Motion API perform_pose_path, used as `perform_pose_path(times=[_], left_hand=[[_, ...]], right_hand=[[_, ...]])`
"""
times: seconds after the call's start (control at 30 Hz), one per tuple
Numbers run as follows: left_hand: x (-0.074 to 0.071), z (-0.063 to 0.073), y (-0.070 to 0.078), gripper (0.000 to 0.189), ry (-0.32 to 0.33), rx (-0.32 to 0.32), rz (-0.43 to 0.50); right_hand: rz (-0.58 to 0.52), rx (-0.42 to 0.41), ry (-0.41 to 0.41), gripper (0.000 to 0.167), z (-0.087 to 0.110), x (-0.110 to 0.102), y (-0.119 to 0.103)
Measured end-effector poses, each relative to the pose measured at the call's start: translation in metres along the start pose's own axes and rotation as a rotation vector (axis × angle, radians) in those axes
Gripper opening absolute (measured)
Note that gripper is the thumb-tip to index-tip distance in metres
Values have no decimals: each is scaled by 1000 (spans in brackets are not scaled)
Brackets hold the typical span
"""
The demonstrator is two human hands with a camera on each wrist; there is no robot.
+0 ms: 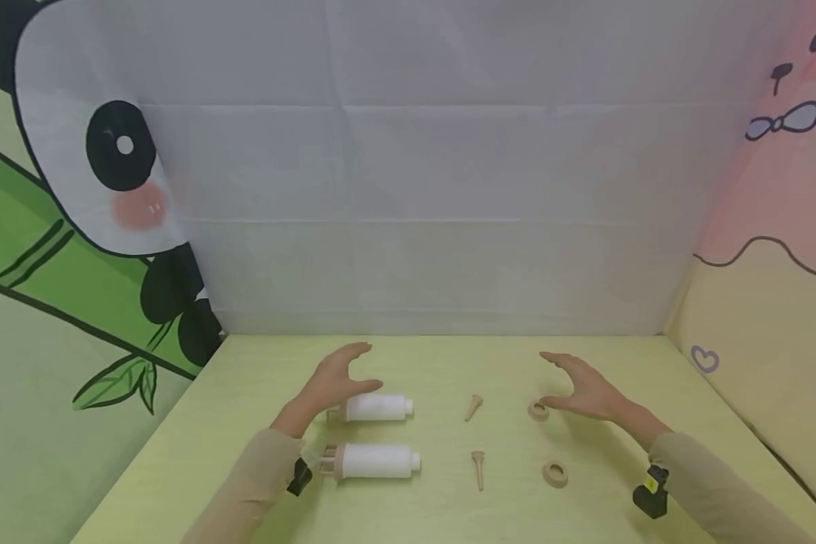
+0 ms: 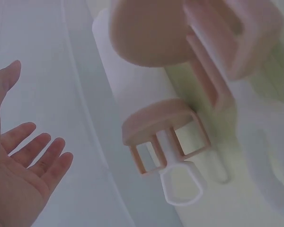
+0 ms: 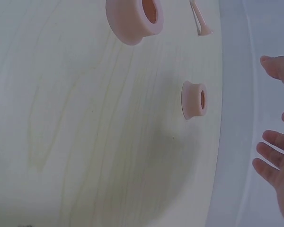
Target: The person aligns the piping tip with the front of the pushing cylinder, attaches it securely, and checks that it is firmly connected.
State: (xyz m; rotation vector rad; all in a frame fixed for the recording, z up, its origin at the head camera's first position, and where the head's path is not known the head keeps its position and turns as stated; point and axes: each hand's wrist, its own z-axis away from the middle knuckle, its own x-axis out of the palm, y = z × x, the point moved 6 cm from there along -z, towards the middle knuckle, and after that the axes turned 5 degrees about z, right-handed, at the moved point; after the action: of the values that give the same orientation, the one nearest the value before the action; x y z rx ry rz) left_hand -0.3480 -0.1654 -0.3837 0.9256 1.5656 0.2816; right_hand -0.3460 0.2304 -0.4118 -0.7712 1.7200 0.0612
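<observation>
My left hand (image 1: 333, 378) hovers over the left side of the table, fingers and thumb spread, holding nothing. Below it lies a white syringe-like barrel (image 1: 377, 408) with a beige end; a second such barrel (image 1: 378, 461) lies nearer. In the left wrist view a white ring handle (image 2: 169, 189) projects from the beige frame (image 2: 156, 120) of one barrel. Two thin beige funnel-shaped nozzles (image 1: 474, 406) lie mid-table. My right hand (image 1: 588, 389), likewise spread and holding nothing, is above the farther beige ring cap (image 1: 537, 417). The other ring cap (image 1: 554, 483) sits closer to me.
A pale yellow table (image 1: 442, 521) bears all the parts. White cloth (image 1: 449, 227) hangs behind its far edge. Painted walls stand on both sides, a panda (image 1: 122, 211) on the left and a pink figure (image 1: 782, 174) on the right.
</observation>
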Motion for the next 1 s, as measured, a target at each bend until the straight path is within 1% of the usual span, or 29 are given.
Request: perform_pose_path(times=[0.13,0.27,0.4,0.5,0.67,0.8,1.0], left_hand=[[3,-6,10,71,0,25,-14],[7,-11,19,71,-8,28,-4],[12,-18,24,70,-4,26,8],[18,-22,26,69,-12,35,9],[26,-27,32,67,-12,50,28],[31,-31,36,64,-10,43,45],[40,-35,45,62,-31,60,79]], right_hand=[[-19,-9,12,77,-1,1,-3],[-54,0,-4,77,-1,4,-3],[-90,-3,-15,77,-2,6,-5],[-103,-15,-18,76,-3,7,-7],[-106,-21,-19,75,-3,7,-9],[-104,-20,-17,75,-3,8,-9],[-108,-7,-22,74,-1,10,-8]])
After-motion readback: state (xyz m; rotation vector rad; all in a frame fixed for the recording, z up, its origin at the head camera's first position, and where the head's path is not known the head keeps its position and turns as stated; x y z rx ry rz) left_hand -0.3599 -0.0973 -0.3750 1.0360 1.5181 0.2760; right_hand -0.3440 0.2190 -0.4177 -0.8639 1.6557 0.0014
